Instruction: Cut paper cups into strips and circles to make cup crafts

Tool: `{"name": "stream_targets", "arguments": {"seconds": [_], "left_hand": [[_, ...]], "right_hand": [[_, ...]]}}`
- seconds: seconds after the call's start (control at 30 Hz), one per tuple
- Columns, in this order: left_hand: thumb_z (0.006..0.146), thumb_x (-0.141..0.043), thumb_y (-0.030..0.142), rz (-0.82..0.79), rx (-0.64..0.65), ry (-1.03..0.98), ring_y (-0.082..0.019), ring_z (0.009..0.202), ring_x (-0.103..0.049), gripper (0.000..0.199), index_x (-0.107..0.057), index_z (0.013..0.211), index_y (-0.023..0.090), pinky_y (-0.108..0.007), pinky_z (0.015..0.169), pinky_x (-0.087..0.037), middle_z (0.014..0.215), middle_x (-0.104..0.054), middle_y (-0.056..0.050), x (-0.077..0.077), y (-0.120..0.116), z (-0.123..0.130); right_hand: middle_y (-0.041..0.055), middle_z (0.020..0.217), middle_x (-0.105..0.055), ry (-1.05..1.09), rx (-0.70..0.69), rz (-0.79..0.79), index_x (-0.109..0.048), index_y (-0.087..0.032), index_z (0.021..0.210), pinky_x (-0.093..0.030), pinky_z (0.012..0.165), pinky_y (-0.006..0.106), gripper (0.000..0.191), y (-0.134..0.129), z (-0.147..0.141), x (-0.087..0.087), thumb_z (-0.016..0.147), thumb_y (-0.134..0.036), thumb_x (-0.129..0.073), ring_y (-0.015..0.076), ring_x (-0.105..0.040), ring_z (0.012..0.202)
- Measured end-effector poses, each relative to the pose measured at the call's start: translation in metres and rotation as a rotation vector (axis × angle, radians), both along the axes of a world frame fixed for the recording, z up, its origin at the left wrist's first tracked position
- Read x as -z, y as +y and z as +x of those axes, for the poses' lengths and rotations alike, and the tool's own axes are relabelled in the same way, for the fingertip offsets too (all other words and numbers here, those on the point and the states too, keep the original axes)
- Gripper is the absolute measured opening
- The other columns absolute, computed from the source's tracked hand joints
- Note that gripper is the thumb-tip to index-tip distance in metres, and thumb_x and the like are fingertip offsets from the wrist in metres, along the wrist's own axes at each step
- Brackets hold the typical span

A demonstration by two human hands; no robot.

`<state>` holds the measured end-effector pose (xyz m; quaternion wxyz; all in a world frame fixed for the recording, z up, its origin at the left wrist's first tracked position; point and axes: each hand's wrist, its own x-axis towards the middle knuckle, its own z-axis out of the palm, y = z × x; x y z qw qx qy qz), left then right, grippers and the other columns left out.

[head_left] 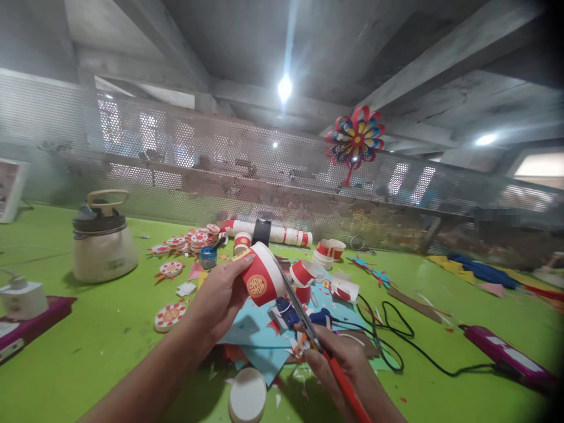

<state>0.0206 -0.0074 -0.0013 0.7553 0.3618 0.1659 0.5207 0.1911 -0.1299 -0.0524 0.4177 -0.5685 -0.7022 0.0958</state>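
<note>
Near the centre, my left hand (227,291) grips a red and white paper cup (261,281) with a yellow emblem, tilted so that its white rim faces right. My right hand (337,358) is wrapped round the orange-red handles of a pair of scissors (304,314). The blades point up and left, and their tips are at the cup's white rim. Below the hands lie light blue paper sheets (251,326) with scraps and a dark blue tool (288,311). More red and white cups (303,273) stand just behind the scissors.
Cut cup discs (170,316) and a blue jar (208,257) lie left. A white lid-like piece (247,395) is in front. Beyond are a large jug (103,249) and a taped cup tube (282,233). Black cable runs to a purple power strip (506,352) at right.
</note>
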Motion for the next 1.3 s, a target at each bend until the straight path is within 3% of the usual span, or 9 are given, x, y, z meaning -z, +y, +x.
{"name": "stream_targets", "arguments": {"seconds": [0.1,0.23,0.37,0.6,0.87,1.0,1.2,1.3], "left_hand": [[0.073,-0.072,0.017,0.078,0.031,0.045,-0.015,0.056,-0.066,0.01,-0.068,0.076,0.008,-0.022,0.058,-0.054,0.068,-0.072,-0.008,-0.0003,-0.0027,-0.0021],[0.07,-0.074,0.02,0.109,0.045,0.084,-0.018,0.059,-0.068,0.018,-0.07,0.083,0.008,-0.023,0.056,-0.054,0.069,-0.073,-0.009,-0.0042,-0.0062,-0.0061],[0.07,-0.075,0.023,0.129,0.047,0.118,-0.019,0.06,-0.069,0.018,-0.07,0.078,0.008,-0.024,0.054,-0.054,0.07,-0.074,-0.01,-0.0045,-0.0043,-0.0084],[0.069,-0.076,0.026,0.166,0.036,0.132,-0.019,0.063,-0.069,0.019,-0.071,0.079,0.011,-0.024,0.057,-0.053,0.071,-0.074,-0.009,-0.0022,-0.0022,-0.0085],[0.071,-0.074,0.029,0.245,0.091,0.195,-0.021,0.07,-0.07,0.02,-0.072,0.082,0.012,-0.028,0.064,-0.055,0.077,-0.075,-0.009,0.0014,-0.0051,-0.0075],[0.072,-0.074,0.029,0.242,0.107,0.19,-0.02,0.068,-0.07,0.02,-0.072,0.083,0.013,-0.03,0.067,-0.056,0.077,-0.075,-0.008,0.0019,-0.0061,-0.0072],[0.069,-0.075,0.027,0.178,0.069,0.179,-0.02,0.065,-0.069,0.021,-0.071,0.081,0.011,-0.03,0.067,-0.057,0.074,-0.075,-0.009,0.0011,-0.0083,-0.0065],[0.075,-0.07,0.027,0.095,0.055,0.105,-0.019,0.065,-0.069,0.022,-0.07,0.089,0.009,-0.028,0.067,-0.056,0.077,-0.074,-0.01,-0.0015,-0.0062,-0.0065]], "right_hand": [[-0.0004,0.057,-0.05,0.034,-0.016,-0.014,-0.069,-0.015,0.103,-0.034,0.046,0.023,0.052,0.0008,-0.0003,0.0005,0.09,-0.056,-0.04,0.0132,-0.043,0.052],[-0.0037,0.053,-0.041,0.097,-0.035,-0.018,-0.068,-0.015,0.108,-0.031,0.045,0.023,0.058,0.0003,-0.0053,-0.0024,0.09,-0.06,-0.037,0.0113,-0.038,0.048],[-0.0037,0.053,-0.043,0.109,-0.017,-0.009,-0.067,-0.015,0.111,-0.034,0.044,0.022,0.062,-0.0006,-0.0088,-0.0035,0.089,-0.064,-0.036,0.0103,-0.038,0.046],[-0.0017,0.054,-0.048,0.081,-0.041,0.003,-0.07,-0.015,0.101,-0.037,0.042,0.02,0.053,-0.0019,-0.0071,-0.0038,0.091,-0.057,-0.04,0.0112,-0.043,0.047],[-0.0036,0.057,-0.043,0.076,-0.003,0.013,-0.066,-0.016,0.094,-0.032,0.048,0.023,0.054,0.0013,-0.0072,-0.0018,0.089,-0.061,-0.038,0.0115,-0.041,0.051],[-0.0034,0.056,-0.042,0.055,-0.02,0.009,-0.063,-0.016,0.079,-0.032,0.048,0.023,0.053,0.0001,-0.0074,-0.0024,0.091,-0.06,-0.035,0.0115,-0.04,0.051],[-0.0018,0.058,-0.05,0.017,-0.001,0.051,-0.067,-0.017,0.09,-0.038,0.049,0.021,0.039,-0.0027,-0.0081,-0.0051,0.092,-0.049,-0.044,0.0129,-0.046,0.053],[-0.0015,0.058,-0.054,0.021,-0.005,0.052,-0.067,-0.017,0.09,-0.039,0.049,0.021,0.034,-0.003,-0.0087,-0.005,0.091,-0.044,-0.046,0.013,-0.049,0.051]]}}
